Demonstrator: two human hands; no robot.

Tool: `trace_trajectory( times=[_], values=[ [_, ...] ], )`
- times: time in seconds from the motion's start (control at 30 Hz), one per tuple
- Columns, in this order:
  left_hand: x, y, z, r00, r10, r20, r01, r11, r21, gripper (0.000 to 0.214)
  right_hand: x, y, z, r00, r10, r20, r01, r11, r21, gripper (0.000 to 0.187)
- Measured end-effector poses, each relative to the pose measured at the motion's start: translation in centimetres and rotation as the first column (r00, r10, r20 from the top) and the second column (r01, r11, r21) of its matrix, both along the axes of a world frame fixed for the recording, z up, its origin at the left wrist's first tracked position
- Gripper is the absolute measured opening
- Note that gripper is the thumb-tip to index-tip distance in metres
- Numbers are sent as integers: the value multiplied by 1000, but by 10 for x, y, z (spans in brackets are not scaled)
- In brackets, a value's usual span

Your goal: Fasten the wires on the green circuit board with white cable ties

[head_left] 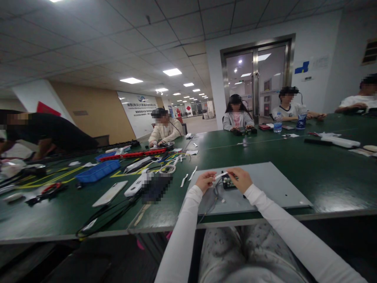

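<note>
Both my hands are raised over a grey mat (265,184) on the green table (324,173). My left hand (205,181) and my right hand (240,179) each pinch one end of a small white strip (221,175) stretched between them. Just below the strip, a small black device (227,183) lies on the mat, with a thin dark cable (212,202) trailing toward the table edge. Both arms wear long white sleeves.
Loose white strips (188,177) lie left of the mat. Further left are a phone (110,193), a white power strip (134,185), a blue tray (97,171), a red power strip (132,154) and cables. Several other people sit around the table; bottles (277,122) stand at the far side.
</note>
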State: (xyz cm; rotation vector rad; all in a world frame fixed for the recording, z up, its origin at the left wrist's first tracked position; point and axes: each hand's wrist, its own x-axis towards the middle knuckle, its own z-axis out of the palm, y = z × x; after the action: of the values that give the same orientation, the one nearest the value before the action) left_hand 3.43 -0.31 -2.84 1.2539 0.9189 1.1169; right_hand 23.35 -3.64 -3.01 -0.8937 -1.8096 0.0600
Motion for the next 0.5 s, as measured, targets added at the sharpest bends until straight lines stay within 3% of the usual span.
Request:
trace_trajectory(
  times=[0.5],
  values=[
    [2, 1, -1, 997, 71, 14, -71, 997, -27, 36, 0, 2, -3, 998, -56, -12, 56, 998, -23, 17]
  ],
)
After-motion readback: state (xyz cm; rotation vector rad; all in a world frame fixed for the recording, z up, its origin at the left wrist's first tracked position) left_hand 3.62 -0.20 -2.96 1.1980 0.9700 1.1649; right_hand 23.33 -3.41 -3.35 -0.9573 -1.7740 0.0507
